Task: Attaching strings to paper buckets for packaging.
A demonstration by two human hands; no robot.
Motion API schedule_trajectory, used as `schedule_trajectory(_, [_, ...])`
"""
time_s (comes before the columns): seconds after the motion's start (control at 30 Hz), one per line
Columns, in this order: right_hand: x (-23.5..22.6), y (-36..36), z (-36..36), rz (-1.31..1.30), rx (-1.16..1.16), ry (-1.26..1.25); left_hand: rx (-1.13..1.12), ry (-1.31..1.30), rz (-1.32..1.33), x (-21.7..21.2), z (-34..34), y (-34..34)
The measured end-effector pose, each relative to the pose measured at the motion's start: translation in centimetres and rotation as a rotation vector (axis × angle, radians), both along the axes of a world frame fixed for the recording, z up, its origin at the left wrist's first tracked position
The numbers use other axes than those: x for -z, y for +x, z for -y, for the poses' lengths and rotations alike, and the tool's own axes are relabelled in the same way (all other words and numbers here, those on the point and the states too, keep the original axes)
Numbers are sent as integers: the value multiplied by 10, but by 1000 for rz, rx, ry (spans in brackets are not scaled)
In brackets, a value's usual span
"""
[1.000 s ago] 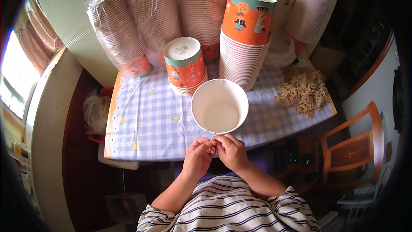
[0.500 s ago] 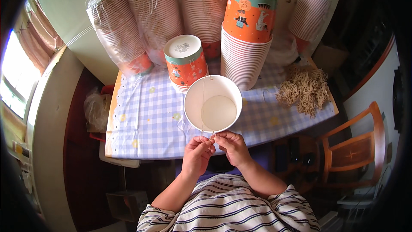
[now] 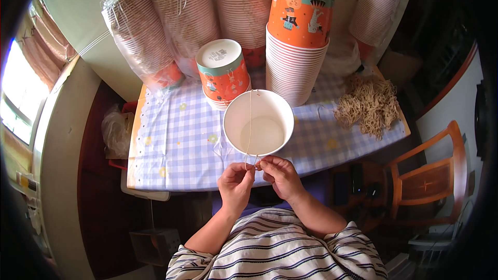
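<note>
A white-lined paper bucket (image 3: pixel 241 127) stands mouth up at the table's near edge. A thin beige string (image 3: pixel 250 119) runs from its far rim across the mouth to the near rim, where my hands are. My left hand (image 3: pixel 236 179) pinches the string just outside the near rim. Close beside it, my right hand (image 3: pixel 280 175) is closed in a pinch on the string's end at the near rim. The fingertips of both hands almost touch.
Upside-down orange paper buckets stand in a short stack (image 3: pixel 223 80) and a tall stack (image 3: pixel 295 62) behind. Bagged bucket stacks (image 3: pixel 181 15) line the back. A heap of beige strings (image 3: pixel 369 108) lies at the right on the checked tablecloth (image 3: pixel 181 145). A wooden chair (image 3: pixel 428 184) stands right.
The string across the bucket's mouth has gone slack and bowed to the right. My left fingers have shifted slightly; both hands stay at the near rim.
</note>
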State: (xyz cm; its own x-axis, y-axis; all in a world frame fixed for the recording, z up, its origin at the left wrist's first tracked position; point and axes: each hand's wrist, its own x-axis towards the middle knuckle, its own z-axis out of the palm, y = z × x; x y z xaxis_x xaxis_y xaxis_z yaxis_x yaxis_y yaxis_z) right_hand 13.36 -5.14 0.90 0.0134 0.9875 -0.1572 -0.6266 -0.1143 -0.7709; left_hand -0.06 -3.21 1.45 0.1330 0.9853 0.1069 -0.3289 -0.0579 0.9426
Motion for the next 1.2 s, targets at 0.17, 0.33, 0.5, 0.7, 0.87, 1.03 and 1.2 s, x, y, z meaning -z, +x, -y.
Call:
schedule_trajectory(0.17, [2,0,1,-7,-22,-34,5,75,-47,0,0,2])
schedule_trajectory(0.33, [-2,-2,1,95,3,-7,-84,327,-236,10,-3,-1])
schedule_trajectory(0.5, [1,-3,1,82,23,-9,-144,509,-441,9,-6,-4])
schedule_trajectory(0.7, [3,-3,1,74,5,-41,-234,652,-513,6,-7,-2])
schedule_trajectory(0.87, [-5,1,-2,-4,-13,-67,-212,638,-553,13,-7,-6])
schedule_trajectory(1.03, [-1,-2,-3,55,-37,-89,-36,294,-254,19,-1,-8])
schedule_trajectory(1.2, [4,2,-3,39,60,-134,24,38,-7,16,-4,-12])
